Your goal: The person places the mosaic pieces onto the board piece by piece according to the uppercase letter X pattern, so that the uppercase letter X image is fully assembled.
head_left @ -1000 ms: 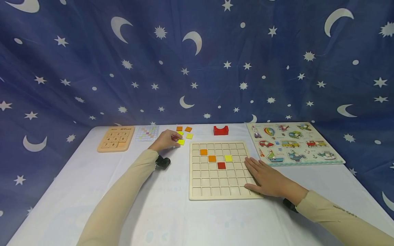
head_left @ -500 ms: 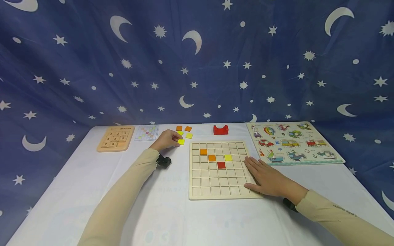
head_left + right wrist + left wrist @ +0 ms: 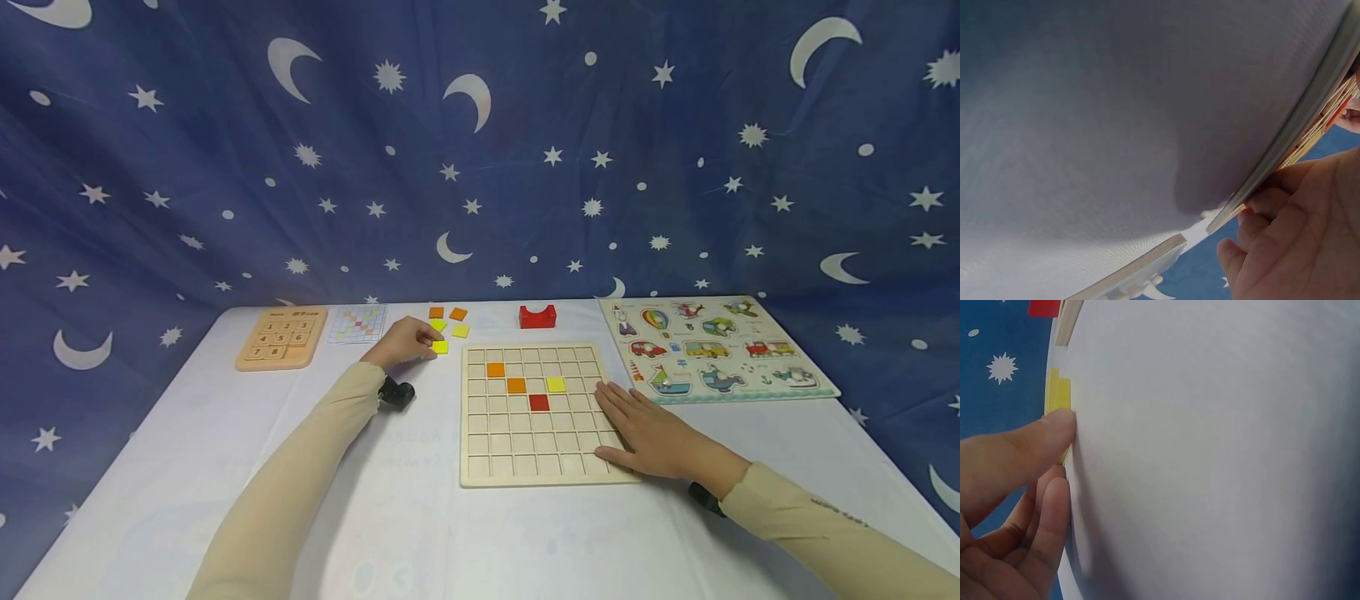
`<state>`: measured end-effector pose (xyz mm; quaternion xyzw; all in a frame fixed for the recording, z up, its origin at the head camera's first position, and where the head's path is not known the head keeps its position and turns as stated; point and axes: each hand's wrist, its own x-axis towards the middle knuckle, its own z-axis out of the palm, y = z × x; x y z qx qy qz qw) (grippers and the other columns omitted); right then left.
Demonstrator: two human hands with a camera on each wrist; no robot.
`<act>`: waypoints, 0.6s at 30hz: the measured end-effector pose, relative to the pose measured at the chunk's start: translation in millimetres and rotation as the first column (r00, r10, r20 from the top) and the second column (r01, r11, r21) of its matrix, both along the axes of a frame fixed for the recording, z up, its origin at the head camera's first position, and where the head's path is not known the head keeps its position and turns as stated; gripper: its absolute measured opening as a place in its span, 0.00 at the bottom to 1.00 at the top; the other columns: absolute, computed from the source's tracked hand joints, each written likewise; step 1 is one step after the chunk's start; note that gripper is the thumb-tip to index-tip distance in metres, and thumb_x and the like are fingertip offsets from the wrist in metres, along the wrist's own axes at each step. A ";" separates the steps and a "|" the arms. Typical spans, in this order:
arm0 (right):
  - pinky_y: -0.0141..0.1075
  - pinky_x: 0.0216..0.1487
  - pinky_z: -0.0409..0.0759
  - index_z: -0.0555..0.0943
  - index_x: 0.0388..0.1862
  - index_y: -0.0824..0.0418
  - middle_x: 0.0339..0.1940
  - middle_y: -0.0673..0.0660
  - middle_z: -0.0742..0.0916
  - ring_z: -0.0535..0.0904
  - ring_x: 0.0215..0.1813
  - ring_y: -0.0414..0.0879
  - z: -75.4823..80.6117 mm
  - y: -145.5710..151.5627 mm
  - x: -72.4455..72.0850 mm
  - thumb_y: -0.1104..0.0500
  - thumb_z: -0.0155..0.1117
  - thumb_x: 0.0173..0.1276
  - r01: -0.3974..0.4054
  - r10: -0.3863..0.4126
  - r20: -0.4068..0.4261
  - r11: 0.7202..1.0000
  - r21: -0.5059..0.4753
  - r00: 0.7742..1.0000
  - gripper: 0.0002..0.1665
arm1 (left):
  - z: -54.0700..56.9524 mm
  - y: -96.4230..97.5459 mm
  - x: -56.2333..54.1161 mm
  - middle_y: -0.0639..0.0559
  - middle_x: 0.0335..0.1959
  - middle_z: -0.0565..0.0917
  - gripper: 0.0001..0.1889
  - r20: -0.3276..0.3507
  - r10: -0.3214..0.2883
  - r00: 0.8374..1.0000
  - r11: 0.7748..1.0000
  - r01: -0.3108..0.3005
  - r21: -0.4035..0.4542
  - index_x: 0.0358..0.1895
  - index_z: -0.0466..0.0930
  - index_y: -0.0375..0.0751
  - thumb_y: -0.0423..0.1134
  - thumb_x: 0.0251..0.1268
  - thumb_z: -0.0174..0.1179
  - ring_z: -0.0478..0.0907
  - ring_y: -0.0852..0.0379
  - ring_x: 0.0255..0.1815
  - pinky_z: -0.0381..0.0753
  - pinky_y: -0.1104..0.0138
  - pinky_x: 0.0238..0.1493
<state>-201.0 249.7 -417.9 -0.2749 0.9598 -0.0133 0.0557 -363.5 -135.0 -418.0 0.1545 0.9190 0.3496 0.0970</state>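
Observation:
My left hand is at the loose tiles behind the board's left side, thumb and fingers pinching a yellow tile. In the left wrist view the thumb covers part of that yellow tile. Other loose tiles lie around it: a pale yellow tile, an orange tile and more beside them. Flat on the right edge of the wooden grid board rests my right hand, fingers straight. Set in the grid are two orange tiles, a red tile and a yellow tile.
A number puzzle and a printed pattern card lie at the back left. Behind the board stands a red arch block. To the right is a vehicle picture puzzle. A starry blue cloth hangs behind the table.
The left hand and the yellow tile at its fingertips have shifted very slightly to the left. My right hand has stayed in place on the board.

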 end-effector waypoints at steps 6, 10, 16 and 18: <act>0.54 0.72 0.56 0.55 0.72 0.69 0.75 0.64 0.61 0.55 0.75 0.60 -0.5 -0.1 -0.2 0.31 0.45 0.67 -0.006 0.006 -0.008 1.000 0.000 1.000 0.51 | 0.2 -0.8 1.0 0.39 0.47 0.83 0.17 0.010 0.003 1.000 1.000 -0.003 0.008 0.48 0.82 0.32 0.28 0.52 0.67 0.77 0.54 0.40 0.77 0.68 0.45; 0.54 0.72 0.56 0.55 0.72 0.69 0.75 0.64 0.61 0.55 0.75 0.59 -0.8 -0.1 -0.1 0.32 0.46 0.67 -0.009 0.009 -0.013 1.000 -0.006 1.000 0.51 | 0.5 -1.2 1.5 0.39 0.45 0.84 0.16 0.003 0.007 1.000 1.000 -0.007 0.004 0.48 0.83 0.33 0.28 0.52 0.67 0.76 0.54 0.40 0.76 0.68 0.45; 0.54 0.72 0.55 0.55 0.72 0.69 0.75 0.64 0.60 0.54 0.75 0.59 -0.2 -0.2 -0.2 0.31 0.45 0.67 -0.007 0.007 -0.007 1.000 -0.004 1.000 0.51 | 0.8 -1.2 3.1 0.41 0.40 0.83 0.16 -0.014 -0.001 1.000 1.000 0.001 -0.001 0.47 0.83 0.32 0.28 0.52 0.66 0.73 0.56 0.35 0.73 0.69 0.41; 0.54 0.72 0.55 0.55 0.72 0.69 0.75 0.64 0.60 0.54 0.75 0.60 -0.1 -0.3 -0.1 0.31 0.45 0.67 -0.007 0.007 -0.006 1.000 -0.003 1.000 0.51 | 0.9 -1.1 3.5 0.41 0.39 0.83 0.15 -0.014 -0.001 1.000 1.000 0.001 0.000 0.47 0.83 0.32 0.29 0.53 0.66 0.73 0.57 0.35 0.73 0.70 0.41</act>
